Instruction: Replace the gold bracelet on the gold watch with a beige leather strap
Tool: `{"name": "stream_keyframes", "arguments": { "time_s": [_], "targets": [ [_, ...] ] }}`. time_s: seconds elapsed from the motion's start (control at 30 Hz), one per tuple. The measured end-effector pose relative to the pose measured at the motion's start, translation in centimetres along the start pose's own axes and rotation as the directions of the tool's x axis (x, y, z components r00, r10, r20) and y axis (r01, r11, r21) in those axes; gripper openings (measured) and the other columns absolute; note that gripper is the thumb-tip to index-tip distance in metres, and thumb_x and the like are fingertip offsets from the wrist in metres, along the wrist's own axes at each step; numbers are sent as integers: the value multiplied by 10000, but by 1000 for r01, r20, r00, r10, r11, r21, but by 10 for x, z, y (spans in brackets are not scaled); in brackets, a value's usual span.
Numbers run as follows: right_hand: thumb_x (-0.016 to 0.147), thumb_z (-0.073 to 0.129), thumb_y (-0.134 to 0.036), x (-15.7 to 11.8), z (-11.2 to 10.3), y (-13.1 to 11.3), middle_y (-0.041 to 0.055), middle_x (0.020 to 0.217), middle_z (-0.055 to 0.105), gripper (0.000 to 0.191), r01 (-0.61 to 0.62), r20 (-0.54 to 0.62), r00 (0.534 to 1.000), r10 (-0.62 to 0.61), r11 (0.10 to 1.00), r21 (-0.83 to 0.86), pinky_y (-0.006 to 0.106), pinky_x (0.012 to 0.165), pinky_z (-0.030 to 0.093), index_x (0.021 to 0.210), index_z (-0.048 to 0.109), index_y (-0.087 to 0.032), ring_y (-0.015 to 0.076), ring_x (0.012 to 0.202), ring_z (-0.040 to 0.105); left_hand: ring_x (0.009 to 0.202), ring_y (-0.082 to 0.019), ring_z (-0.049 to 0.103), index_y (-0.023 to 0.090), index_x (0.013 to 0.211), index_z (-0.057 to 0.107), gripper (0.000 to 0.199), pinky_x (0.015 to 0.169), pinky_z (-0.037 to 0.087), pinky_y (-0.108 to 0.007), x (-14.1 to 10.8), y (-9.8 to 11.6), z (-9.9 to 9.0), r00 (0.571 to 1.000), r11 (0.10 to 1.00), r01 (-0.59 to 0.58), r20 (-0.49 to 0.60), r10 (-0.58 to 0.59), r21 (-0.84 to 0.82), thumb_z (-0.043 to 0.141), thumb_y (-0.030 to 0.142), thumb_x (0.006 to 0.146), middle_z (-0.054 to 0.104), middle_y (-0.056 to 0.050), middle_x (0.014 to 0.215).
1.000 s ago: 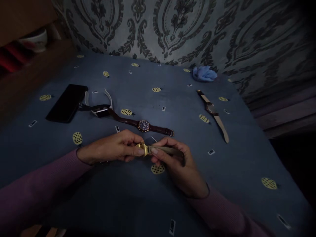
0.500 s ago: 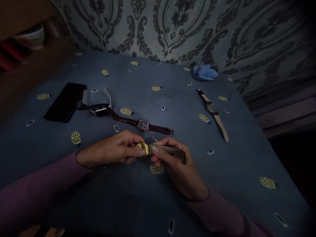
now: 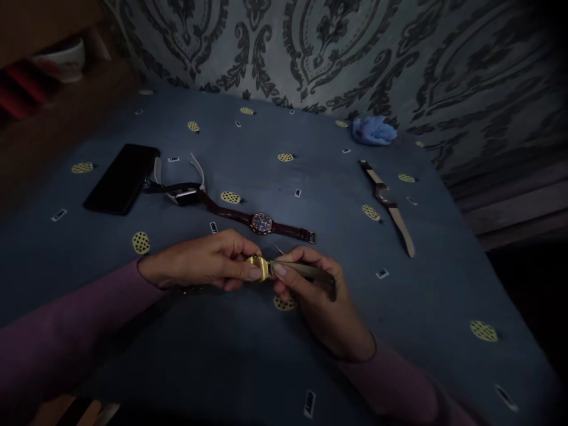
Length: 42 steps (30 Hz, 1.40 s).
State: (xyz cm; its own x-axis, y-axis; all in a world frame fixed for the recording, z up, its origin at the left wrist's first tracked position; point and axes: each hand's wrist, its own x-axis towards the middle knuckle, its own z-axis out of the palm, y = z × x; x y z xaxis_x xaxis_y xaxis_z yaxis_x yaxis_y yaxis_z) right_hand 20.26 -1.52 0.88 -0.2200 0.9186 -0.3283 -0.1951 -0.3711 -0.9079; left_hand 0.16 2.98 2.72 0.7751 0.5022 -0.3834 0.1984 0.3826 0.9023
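Above the tabletop (image 3: 426,307), the grip of the left hand (image 3: 215,260) is closed on a gold watch case (image 3: 257,267), the right hand (image 3: 331,319) pinching the adjoining strap (image 3: 310,271). A shelf (image 3: 91,92) holds a bowl (image 3: 66,62), contents hidden.

gold watch (image 3: 264,267) partly behind left thumb (image 3: 243,271), left sleeve (image 3: 84,305) cut off, brown watch (image 3: 261,223) (dial illegible)

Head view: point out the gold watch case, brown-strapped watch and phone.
Gold watch case (image 3: 265,268), head view, on exposed metal.
Brown-strapped watch (image 3: 261,222), head view, on its dial.
Phone (image 3: 122,178), head view, on its dark face.
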Motion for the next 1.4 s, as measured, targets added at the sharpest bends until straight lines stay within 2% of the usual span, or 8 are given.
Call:
{"name": "stream_keyframes", "arguments": {
  "time_s": [0.2,0.4,0.7,0.97,1.27,1.4],
  "targets": [
    [695,834,-310,1,1,-3,-39,536,622,224,-26,25,999,26,1000,16,135,472,457,727,667,-164,47,485,547,490,-61,394,145,796,583,237,461,309,-180,-2,3,-2,1000,998,-7,20,6,65,589,357,901,456,60,578],
    [680,837,-312,0,2,-4,-42,515,604,227,-38,23,999,38,999,31,161,458,461,715,666,-168,63,469,537,463,-56,378,145,822,582,209,422,282,-162,-3,5,-3,999,998,-21,52,18,53,590,338,902,455,69,547],
    [762,782,-292,-6,2,0,-28,553,645,139,73,6,997,-72,994,-82,193,483,487,764,688,-191,84,484,584,455,-59,376,145,824,593,211,422,288,-167,-4,3,-4,996,999,-23,84,20,36,595,340,904,459,66,537],
    [761,780,-292,-8,4,-1,-23,565,652,136,136,-45,988,-144,979,-154,194,465,506,748,684,-196,91,479,602,438,-52,353,137,812,581,214,388,260,-156,-3,4,0,998,1000,-6,55,6,6,595,332,899,458,67,536],
    [774,773,-305,-8,5,2,-30,551,640,152,80,-36,996,-84,992,-100,194,471,503,748,676,-190,82,472,590,480,-65,398,132,837,608,287,453,308,-176,-7,8,-1,998,974,-51,48,41,222,554,400,922,459,53,552],
    [785,763,-292,-8,5,2,-34,558,645,123,87,-25,996,-90,991,-101,191,479,497,758,685,-202,77,479,589,481,-67,402,132,819,601,276,460,313,-179,-6,9,0,997,964,-69,40,61,258,542,380,924,461,51,553]
  ]
}}
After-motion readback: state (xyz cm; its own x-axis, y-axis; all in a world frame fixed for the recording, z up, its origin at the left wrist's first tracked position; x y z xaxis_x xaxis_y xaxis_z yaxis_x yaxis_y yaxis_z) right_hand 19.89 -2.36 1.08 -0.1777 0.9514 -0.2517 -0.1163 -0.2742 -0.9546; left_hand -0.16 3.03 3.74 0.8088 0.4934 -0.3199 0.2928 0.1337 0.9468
